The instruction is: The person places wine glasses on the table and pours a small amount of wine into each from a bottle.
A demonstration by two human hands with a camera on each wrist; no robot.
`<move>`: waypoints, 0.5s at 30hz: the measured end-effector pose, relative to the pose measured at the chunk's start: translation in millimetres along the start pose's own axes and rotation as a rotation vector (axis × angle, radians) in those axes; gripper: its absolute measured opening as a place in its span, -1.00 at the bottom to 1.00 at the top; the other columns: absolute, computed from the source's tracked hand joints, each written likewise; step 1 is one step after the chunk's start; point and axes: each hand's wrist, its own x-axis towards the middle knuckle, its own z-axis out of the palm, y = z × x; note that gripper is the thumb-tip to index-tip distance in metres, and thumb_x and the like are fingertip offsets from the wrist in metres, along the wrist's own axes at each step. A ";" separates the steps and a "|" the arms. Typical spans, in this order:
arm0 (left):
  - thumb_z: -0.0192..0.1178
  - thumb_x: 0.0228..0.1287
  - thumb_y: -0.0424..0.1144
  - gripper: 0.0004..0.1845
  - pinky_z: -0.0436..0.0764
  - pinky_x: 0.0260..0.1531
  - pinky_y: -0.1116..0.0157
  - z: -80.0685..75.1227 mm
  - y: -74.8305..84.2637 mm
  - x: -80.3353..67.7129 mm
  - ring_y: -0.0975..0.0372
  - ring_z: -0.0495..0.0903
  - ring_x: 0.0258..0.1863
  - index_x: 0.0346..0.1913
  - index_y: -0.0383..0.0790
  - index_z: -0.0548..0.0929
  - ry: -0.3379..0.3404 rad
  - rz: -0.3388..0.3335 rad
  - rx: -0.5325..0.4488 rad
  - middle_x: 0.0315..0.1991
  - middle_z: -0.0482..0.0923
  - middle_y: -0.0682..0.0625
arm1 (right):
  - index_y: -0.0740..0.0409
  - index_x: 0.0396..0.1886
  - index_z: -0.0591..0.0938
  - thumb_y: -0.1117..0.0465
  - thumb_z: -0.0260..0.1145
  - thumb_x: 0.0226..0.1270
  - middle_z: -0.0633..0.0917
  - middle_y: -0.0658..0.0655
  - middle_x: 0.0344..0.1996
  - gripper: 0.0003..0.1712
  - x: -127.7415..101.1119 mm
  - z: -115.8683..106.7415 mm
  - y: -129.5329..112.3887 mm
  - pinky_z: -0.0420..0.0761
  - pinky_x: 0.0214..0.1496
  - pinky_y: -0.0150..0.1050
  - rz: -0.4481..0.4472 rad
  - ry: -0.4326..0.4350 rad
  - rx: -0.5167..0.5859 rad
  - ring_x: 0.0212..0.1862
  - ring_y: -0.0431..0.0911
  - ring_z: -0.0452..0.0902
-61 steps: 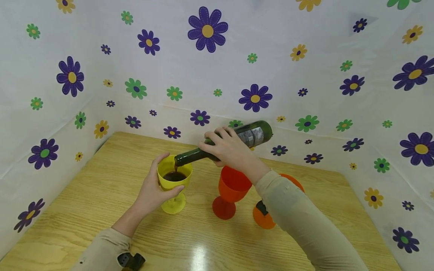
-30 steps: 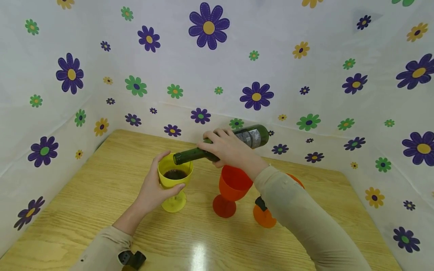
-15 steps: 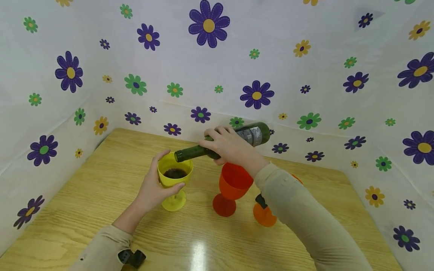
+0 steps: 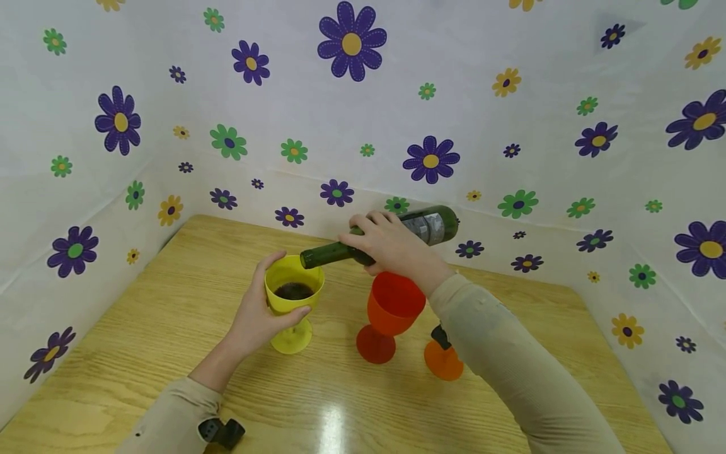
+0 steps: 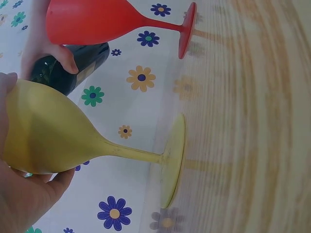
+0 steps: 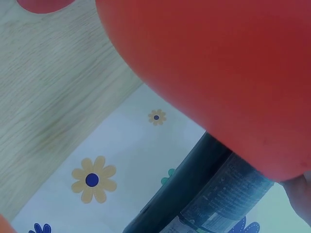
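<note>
A yellow goblet [image 4: 290, 301] stands on the table with dark liquid in its bowl. My left hand [image 4: 259, 315] holds that bowl, thumb on the near side and fingers round the far left. My right hand [image 4: 391, 249] grips a green glass wine bottle [image 4: 431, 225] by its neck and shoulder. The bottle is tipped, its mouth at the goblet's right rim and its base raised to the right; no stream shows from the mouth. In the left wrist view the yellow goblet [image 5: 53, 128] has its foot on the wood. The right wrist view shows the labelled bottle [image 6: 209, 194] partly behind red plastic.
A red goblet [image 4: 394, 309] stands under my right hand. To its right is an orange goblet, mostly hidden by my sleeve, only its foot [image 4: 443, 362] showing. The wooden table [image 4: 306, 403] is enclosed by a white flower-printed sheet [image 4: 363, 113].
Two seconds ago dark liquid ran from the bottle into the yellow goblet; the stream has stopped. The bottle's mouth has shifted slightly right and up. The left hand keeps its hold.
</note>
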 end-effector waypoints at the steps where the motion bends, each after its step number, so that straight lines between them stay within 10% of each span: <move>1: 0.41 -0.02 -0.49 -0.01 0.39 0.08 -0.09 0.1 0.2 0.0 -0.09 0.40 0.07 0.43 -0.27 0.03 0.000 0.000 -0.001 0.16 0.34 -0.28 | -0.14 0.24 0.40 -0.07 0.50 0.05 0.40 0.17 0.19 -0.25 -0.6 -0.1 0.1 0.37 0.19 0.12 0.007 -0.005 0.004 0.15 0.15 0.34; 15: 0.44 -0.02 -0.44 0.05 0.39 0.09 -0.06 1.0 -32.4 2.5 0.02 0.40 0.11 0.46 -0.09 0.01 0.011 0.009 -0.012 0.19 0.34 -0.15 | -0.14 0.27 0.36 -0.08 0.52 0.01 0.37 0.17 0.22 -0.19 -6.9 2.4 6.5 0.34 0.22 0.15 0.053 -0.032 0.000 0.19 0.16 0.30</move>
